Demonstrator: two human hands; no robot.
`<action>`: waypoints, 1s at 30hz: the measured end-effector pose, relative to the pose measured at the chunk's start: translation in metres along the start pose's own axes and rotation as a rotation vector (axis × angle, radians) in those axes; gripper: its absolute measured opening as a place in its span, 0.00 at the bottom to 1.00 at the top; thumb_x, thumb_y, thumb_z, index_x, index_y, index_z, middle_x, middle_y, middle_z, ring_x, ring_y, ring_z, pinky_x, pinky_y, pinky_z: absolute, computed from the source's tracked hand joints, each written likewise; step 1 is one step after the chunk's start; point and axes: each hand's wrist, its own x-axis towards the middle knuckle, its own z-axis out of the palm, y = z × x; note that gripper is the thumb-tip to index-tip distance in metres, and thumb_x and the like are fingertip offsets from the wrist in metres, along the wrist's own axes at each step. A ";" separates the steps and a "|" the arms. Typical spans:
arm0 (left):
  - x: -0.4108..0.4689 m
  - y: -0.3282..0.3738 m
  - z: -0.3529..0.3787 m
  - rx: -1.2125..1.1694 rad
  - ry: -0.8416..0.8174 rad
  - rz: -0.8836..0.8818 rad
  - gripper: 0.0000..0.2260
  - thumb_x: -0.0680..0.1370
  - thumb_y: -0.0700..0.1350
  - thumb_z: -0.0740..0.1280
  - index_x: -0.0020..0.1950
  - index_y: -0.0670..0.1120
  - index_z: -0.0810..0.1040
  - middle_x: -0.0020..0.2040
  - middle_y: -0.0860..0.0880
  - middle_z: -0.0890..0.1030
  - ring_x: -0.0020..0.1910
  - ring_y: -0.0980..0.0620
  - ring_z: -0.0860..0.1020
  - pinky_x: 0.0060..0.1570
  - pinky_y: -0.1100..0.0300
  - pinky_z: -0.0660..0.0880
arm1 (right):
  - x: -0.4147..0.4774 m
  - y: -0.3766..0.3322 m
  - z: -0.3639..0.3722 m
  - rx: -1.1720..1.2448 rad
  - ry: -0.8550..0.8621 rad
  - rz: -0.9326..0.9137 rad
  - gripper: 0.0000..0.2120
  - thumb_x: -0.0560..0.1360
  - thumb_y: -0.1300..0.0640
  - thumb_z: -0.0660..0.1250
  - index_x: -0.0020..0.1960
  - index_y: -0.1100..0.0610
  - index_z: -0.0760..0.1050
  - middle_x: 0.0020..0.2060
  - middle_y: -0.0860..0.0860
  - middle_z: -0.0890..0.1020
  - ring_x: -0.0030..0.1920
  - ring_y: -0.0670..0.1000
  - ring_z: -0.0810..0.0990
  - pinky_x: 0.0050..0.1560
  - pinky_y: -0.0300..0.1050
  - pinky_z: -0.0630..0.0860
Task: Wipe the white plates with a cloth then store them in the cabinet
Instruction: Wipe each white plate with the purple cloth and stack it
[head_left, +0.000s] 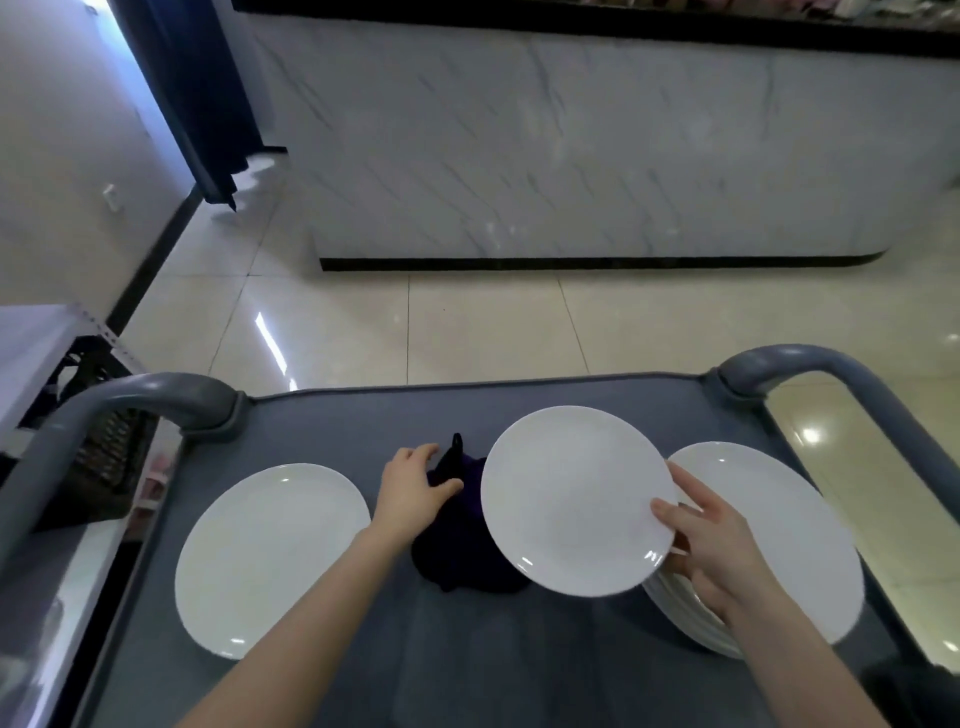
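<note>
My right hand (714, 545) grips a white plate (576, 499) by its right rim and holds it tilted above the grey cart top (337, 410). Below it on the right sits a stack of white plates (789, 530). A single white plate (270, 556) lies flat on the left of the cart. Between them lies a dark purple cloth (457, 551), partly hidden behind the lifted plate. My left hand (415, 488) rests on the cloth's far end, fingers curled round a bunch of it.
The cart has grey handle bars at the left (104, 410) and right (831, 369). A white shelf unit with a dark crate (98, 457) stands at the left. A marble-fronted counter (597, 145) stands across the tiled floor ahead.
</note>
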 end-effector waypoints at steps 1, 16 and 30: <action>0.004 -0.001 0.002 0.005 -0.027 -0.010 0.28 0.74 0.50 0.73 0.72 0.44 0.71 0.65 0.44 0.74 0.66 0.45 0.72 0.65 0.54 0.68 | -0.001 0.000 0.001 -0.005 0.007 -0.002 0.20 0.78 0.66 0.66 0.59 0.42 0.76 0.42 0.47 0.87 0.39 0.50 0.87 0.32 0.49 0.82; -0.022 -0.004 -0.031 -0.187 0.217 0.144 0.03 0.82 0.42 0.63 0.55 0.46 0.74 0.44 0.53 0.79 0.47 0.46 0.79 0.48 0.54 0.73 | -0.011 -0.014 0.006 -0.031 -0.090 -0.045 0.18 0.78 0.67 0.66 0.55 0.43 0.80 0.42 0.50 0.87 0.37 0.50 0.86 0.30 0.46 0.80; -0.030 -0.037 -0.025 0.420 0.222 0.166 0.26 0.77 0.50 0.69 0.74 0.49 0.68 0.71 0.46 0.68 0.71 0.44 0.63 0.67 0.54 0.66 | -0.012 -0.017 0.021 -0.129 -0.183 -0.050 0.21 0.77 0.66 0.66 0.62 0.44 0.80 0.42 0.52 0.86 0.35 0.49 0.85 0.31 0.44 0.79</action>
